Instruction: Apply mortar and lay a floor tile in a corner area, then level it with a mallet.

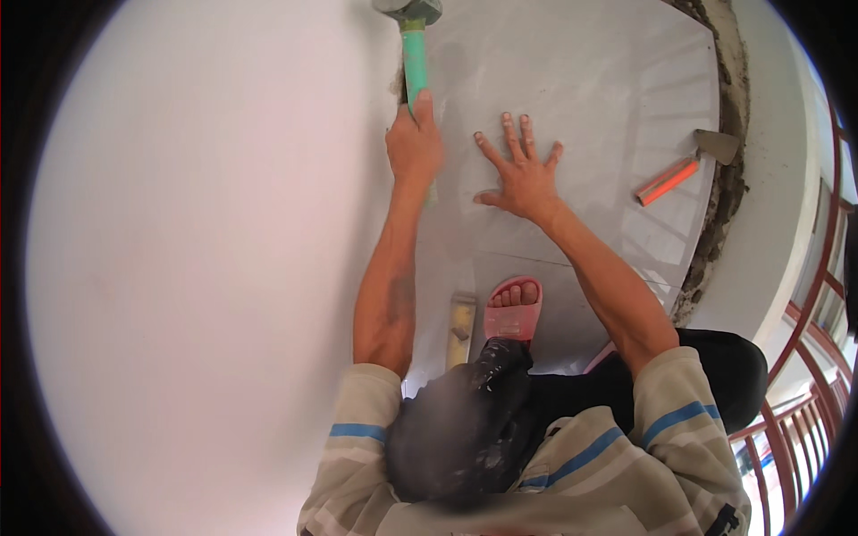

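Note:
My left hand (415, 147) is closed round the green handle of a mallet (415, 58), close beside the white wall. The mallet's grey head points away from me at the top edge of the view. With fingers spread, my right hand (523, 174) lies flat on a large pale grey floor tile (581, 80). To the right of that hand, a trowel (670, 181) with an orange handle rests on the tile, its small blade reaching over the tile's edge.
A white wall (197, 268) rises on the left. Rough mortar (706, 259) runs along the tile's right edge, beside a pale ledge (769, 241) and a red-brown railing (791, 447). A yellowish level-like bar (460, 329) lies next to my foot in a pink slipper (513, 320).

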`<state>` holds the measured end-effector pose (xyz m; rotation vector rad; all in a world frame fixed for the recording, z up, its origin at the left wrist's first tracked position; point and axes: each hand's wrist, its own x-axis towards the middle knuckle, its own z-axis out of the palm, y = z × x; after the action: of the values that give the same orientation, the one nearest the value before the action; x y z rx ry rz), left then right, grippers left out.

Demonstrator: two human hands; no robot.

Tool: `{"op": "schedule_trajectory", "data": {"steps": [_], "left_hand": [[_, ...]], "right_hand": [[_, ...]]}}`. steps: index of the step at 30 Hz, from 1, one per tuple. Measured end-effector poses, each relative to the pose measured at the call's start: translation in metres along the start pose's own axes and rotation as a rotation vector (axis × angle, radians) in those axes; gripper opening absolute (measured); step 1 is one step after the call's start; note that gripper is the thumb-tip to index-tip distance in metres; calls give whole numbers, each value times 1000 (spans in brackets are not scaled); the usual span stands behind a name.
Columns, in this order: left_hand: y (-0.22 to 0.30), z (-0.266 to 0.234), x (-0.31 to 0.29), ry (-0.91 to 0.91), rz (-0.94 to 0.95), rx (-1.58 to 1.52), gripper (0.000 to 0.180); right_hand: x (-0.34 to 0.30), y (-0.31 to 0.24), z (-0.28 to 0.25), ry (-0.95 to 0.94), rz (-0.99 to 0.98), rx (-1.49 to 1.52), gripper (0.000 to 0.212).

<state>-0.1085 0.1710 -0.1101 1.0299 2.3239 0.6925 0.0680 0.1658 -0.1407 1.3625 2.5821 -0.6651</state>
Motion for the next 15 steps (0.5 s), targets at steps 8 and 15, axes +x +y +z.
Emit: {"op": "schedule_trajectory", "data": {"steps": [8, 15], "left_hand": [[-52, -39, -89, -51, -59, 56, 54], [-98, -47, -138, -200, -196, 43, 54]], "right_hand": [[-1, 15, 15, 166, -53, -79, 101], [-29, -15, 43, 176, -87, -12, 93]]}}
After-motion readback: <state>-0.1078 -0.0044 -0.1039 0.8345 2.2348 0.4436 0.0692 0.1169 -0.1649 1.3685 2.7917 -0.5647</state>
